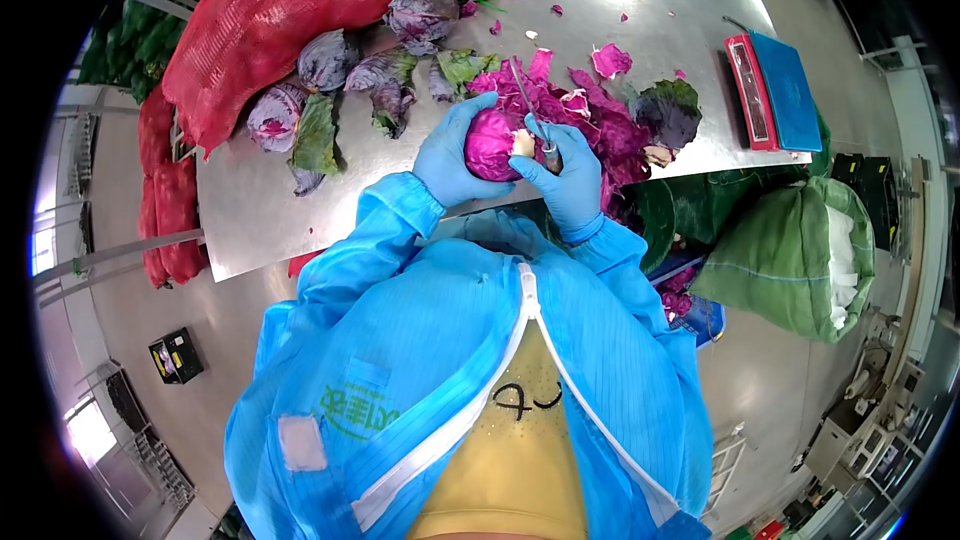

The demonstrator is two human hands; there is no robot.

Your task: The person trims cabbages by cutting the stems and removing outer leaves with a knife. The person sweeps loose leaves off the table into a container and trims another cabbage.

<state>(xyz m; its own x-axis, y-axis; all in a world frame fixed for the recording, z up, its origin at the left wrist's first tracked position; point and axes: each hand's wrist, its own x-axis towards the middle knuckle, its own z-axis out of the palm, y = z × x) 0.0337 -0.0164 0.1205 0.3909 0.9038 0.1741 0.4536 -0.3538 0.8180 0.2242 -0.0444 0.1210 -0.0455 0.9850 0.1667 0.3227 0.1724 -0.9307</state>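
Observation:
In a blue glove, my left hand (pixel 452 158) is wrapped round the left side of a trimmed purple cabbage (pixel 488 144). My right hand (pixel 567 172), also gloved, holds a knife (pixel 549 152) by its handle, the thin blade pointing up and away from me. The cabbage's pale stem end (pixel 523 143) faces the right hand, whose thumb is beside it. Just beyond both hands lies a pile of purple cabbage leaves (pixel 612 136) at the edge of the metal table (pixel 262 202).
Several untrimmed cabbages (pixel 422 12) and a red mesh sack (pixel 290 20) cover the table's left and back. A blue and red box-like object (pixel 782 90) stands at the right. Below the right edge sit a green sack (pixel 780 260) and a blue container (pixel 708 320).

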